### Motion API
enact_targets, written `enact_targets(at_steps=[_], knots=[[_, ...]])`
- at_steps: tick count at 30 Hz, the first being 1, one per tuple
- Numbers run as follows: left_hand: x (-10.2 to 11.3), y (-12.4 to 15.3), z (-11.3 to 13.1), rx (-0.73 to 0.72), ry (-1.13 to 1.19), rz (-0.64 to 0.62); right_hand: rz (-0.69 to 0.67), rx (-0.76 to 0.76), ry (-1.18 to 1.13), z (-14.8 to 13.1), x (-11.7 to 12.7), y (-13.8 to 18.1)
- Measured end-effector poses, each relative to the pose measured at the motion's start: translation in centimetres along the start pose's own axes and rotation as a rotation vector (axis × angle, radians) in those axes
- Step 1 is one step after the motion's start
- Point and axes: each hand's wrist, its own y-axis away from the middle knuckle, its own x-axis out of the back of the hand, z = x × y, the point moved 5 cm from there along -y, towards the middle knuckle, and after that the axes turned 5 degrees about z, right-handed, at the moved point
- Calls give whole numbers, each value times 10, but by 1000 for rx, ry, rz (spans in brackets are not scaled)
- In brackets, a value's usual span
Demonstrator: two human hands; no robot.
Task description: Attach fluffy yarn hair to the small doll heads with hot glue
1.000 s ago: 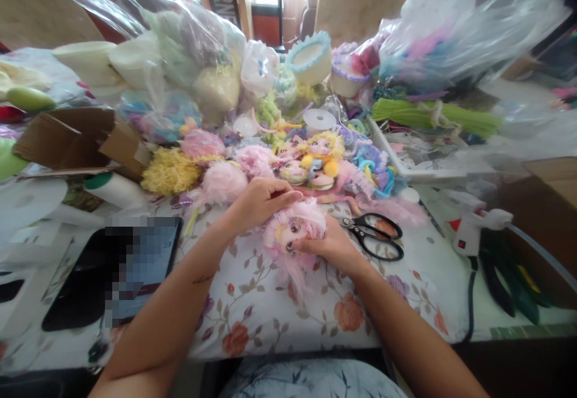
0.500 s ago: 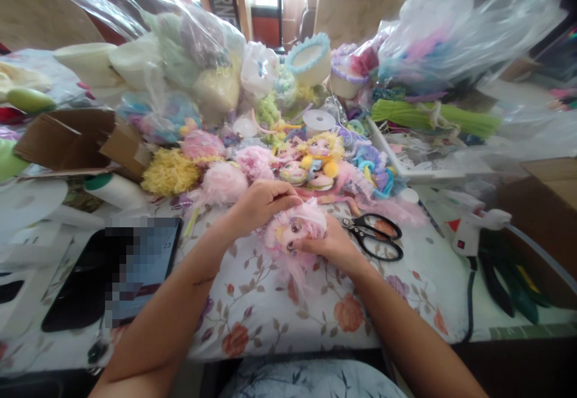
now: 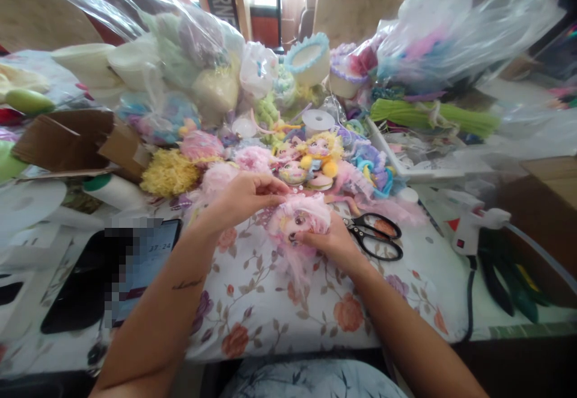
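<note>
Here the right hand (image 3: 332,241) cups a pink-haired doll head (image 3: 298,220) from below, while the left hand (image 3: 243,196), just above, pinches something small at its hair. Finished doll heads (image 3: 311,160) lie beyond; scissors (image 3: 376,235) rest just right, suggesting trimming remains.

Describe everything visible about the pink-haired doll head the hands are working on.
The doll head is small, with fluffy pale pink hair, a yellowish face and a large dark painted eye. It looks like soft fibre over a moulded face. Loose pink strands trail down from it toward the floral tablecloth. It lies tilted, face up toward the camera. The right hand grips it from below and the side; the left hand pinches at the hair on its upper left. Black scissors lie just to its right, apart.
</note>
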Motion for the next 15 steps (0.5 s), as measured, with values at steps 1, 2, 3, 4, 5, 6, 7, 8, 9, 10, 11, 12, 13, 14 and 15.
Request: enact_targets(at_steps=[1,2,3,4,5,6,7,8,9,10,11,12,13,14,15], knots=[[0,0,1,0,-8,23,3,-1,-5,0,0,0],[-1,1,2,-4,-14,49,7,-5,-4,1,0,0],[-1,1,4,-10,-19,76,12,-8,2,2,0,-1],[-1,2,5,-16,-23,99,17,-7,8,2,1,-1],[-2,2,7,-19,-28,115,19,-3,12,3,1,-1],[-3,3,8,-18,-32,124,19,2,14,3,1,-1],[-4,3,10,-16,-34,128,17,8,16,3,1,-1],[-4,4,10,-11,-35,127,13,13,19,3,1,0],[-4,4,11,-5,-36,125,11,15,22,3,1,0],[-5,4,10,-1,-37,121,9,16,24,4,1,0],[-4,4,10,3,-40,118,9,15,25,4,1,0],[-4,4,9,1,-42,113,7,13,25,4,1,0],[-3,3,8,-8,-39,104,6,10,25,4,1,0],[-3,2,7,-19,-29,92,5,6,25,4,1,-1],[-2,2,6,-31,-10,73,6,2,27,4,1,-1]])
